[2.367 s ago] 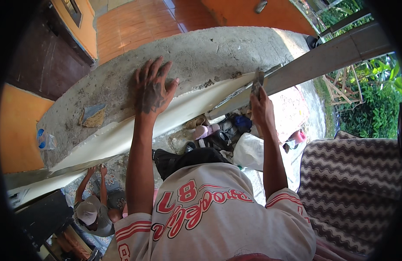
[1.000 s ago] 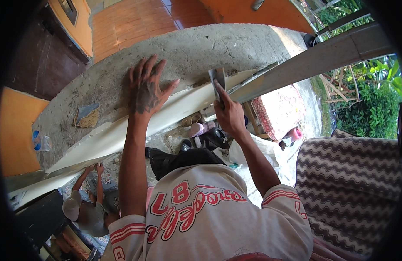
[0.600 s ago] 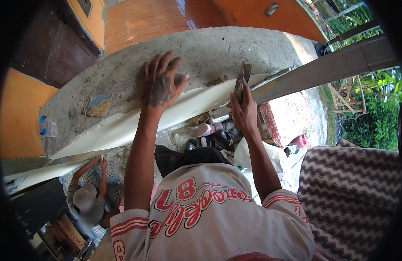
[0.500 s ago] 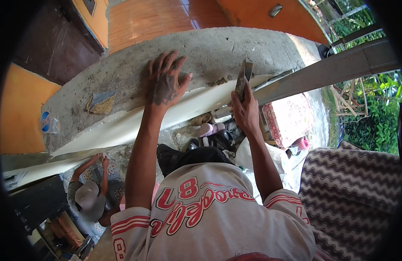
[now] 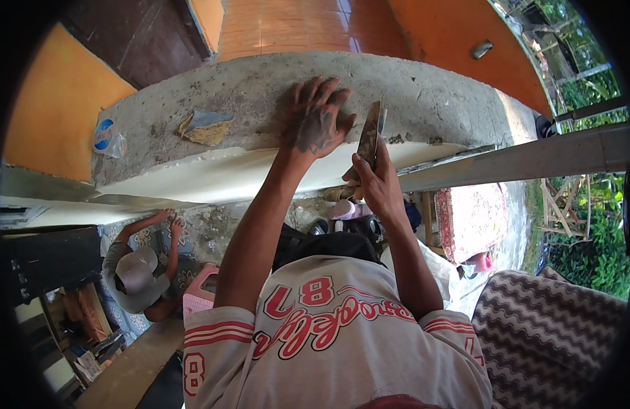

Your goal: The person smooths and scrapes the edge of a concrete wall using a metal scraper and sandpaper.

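My left hand (image 5: 316, 119), dark tattoo on its back, lies with fingers spread on the rough grey concrete ledge (image 5: 427, 88). Just right of it, my right hand (image 5: 376, 178) grips a flat, stained metal scraper (image 5: 369, 133), blade pointing up over the ledge's near edge; whether it touches there I cannot tell. Below that edge runs a smooth white band (image 5: 212, 170). A torn blue-and-tan scrap (image 5: 206, 127) rests on the ledge to the left, and farther along sits a small plastic bag with something blue (image 5: 107, 138).
A grey metal beam (image 5: 519, 153) extends rightward. Below left a capped person (image 5: 137, 273) reaches toward the wall, beside a pink stool (image 5: 197, 286). Footwear (image 5: 342, 210) lies below me; a striped blanket (image 5: 533, 327) covers something lower right. An orange wall (image 5: 451, 34) and tiled floor (image 5: 287, 31) lie beyond.
My right hand with the scraper has moved leftward along the edge, closer to my left hand, which stays spread on the concrete. The view has turned, shifting the ledge's angle.
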The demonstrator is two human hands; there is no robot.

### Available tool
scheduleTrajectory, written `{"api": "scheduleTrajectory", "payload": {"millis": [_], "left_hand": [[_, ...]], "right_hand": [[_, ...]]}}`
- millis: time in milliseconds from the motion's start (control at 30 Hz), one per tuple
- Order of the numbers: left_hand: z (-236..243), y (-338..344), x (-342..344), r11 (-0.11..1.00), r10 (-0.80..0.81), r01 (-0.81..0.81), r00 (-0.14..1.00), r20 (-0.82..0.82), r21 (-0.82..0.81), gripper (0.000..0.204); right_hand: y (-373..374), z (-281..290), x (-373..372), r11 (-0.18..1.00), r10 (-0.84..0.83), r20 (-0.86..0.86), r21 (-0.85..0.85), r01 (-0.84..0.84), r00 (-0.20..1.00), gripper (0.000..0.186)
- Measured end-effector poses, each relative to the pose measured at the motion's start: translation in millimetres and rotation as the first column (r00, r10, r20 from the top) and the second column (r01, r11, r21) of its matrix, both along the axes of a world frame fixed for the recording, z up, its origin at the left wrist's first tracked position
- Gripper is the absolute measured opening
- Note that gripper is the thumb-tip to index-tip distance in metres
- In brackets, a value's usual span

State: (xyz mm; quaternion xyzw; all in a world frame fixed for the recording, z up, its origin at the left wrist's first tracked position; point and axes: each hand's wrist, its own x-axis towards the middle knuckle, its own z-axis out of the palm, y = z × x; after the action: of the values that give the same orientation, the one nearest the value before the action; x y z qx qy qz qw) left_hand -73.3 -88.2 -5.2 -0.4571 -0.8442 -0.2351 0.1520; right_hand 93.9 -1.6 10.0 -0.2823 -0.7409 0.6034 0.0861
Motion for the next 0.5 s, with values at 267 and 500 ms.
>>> {"api": "scheduleTrajectory", "payload": {"millis": [267,500], "left_hand": [[3.7,-4.8,-2.2,1.000,0.003,-0.003,1.000,0.004,0.004,0.050],[-0.7,-18.5,13.1,0.998,-0.050,0.049,0.998,-0.027,-0.036,0.045]], "right_hand": [[0.5,-0.1,-2.8,0.994,0.059,0.066,0.089,-0.065,0.996,0.064],[-18.1,-7.5,0.0,0.993,0.065,0.052,0.095,-0.070,0.996,0.067]]}}
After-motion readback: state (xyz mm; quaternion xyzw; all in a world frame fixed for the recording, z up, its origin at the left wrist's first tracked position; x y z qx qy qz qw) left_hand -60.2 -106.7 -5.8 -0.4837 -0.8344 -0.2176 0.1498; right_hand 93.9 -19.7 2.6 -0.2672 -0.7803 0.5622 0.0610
